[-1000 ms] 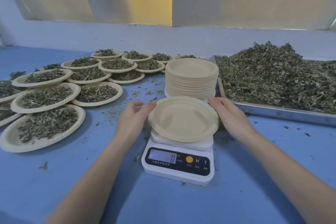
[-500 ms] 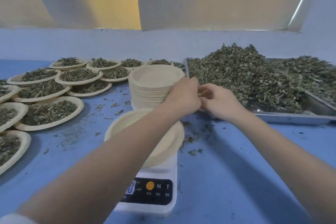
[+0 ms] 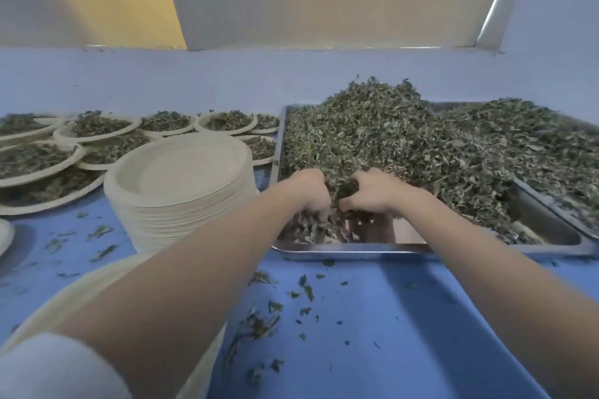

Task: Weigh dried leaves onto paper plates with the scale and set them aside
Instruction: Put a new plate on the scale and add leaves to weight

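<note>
Leaves heaped in tray on bench, now gathered by both hands, which a second ago steadied empty plate on scale. Left grip and right grip both clenched around one clump at heap's near edge. Means weighing step begun: handful likely bound for plate at lower left, scale itself hidden under arm.

No text, label, brand, number or sign can be read anywhere in the view.
</note>
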The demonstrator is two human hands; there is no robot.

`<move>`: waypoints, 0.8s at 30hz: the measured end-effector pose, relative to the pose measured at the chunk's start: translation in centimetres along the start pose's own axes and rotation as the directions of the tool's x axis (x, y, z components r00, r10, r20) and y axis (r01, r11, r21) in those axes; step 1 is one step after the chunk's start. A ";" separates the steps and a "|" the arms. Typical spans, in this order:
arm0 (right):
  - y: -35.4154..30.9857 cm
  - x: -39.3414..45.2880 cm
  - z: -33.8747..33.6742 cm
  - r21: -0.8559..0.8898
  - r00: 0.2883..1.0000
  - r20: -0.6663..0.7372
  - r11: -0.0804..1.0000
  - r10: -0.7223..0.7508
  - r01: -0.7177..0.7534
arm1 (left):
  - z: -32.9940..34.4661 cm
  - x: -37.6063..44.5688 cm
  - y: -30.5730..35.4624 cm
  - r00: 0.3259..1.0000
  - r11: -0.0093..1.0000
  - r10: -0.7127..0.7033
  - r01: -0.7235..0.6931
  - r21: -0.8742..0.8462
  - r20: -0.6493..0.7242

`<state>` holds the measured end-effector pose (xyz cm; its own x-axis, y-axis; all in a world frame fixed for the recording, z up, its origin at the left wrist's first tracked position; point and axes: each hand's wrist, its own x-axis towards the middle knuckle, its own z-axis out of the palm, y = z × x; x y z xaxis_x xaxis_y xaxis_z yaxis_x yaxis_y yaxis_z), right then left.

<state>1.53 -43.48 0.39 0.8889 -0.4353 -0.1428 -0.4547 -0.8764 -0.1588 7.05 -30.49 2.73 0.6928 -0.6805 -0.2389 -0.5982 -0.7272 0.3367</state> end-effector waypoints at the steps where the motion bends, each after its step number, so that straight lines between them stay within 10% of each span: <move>1: 0.1 -0.3 -0.1 0.080 0.996 0.037 0.994 -0.077 0.073 | -0.3 0.1 -0.2 0.999 0.995 -0.005 0.008 -0.099 0.033; 9: -0.9 -2.6 -1.0 0.193 0.951 0.219 0.965 -0.216 0.175 | -2.1 -0.8 -0.9 0.968 0.958 -0.074 0.002 0.286 0.241; 16: -3.5 -2.9 1.0 0.597 0.975 -0.012 0.781 -0.220 0.183 | -0.2 -1.3 -1.0 0.978 0.981 -0.059 0.094 -0.170 0.200; 24: -4.6 -7.1 -3.7 0.741 0.970 -0.152 0.628 -0.190 0.239 | -3.9 -6.4 0.0 0.995 0.960 0.076 -0.089 -0.267 -0.058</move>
<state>-2.44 -37.16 5.75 0.9570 -0.2874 0.0398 -0.1149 -0.5014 -0.8575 4.19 -25.77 7.86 0.6674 -0.7274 -0.1594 -0.5281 -0.6133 0.5873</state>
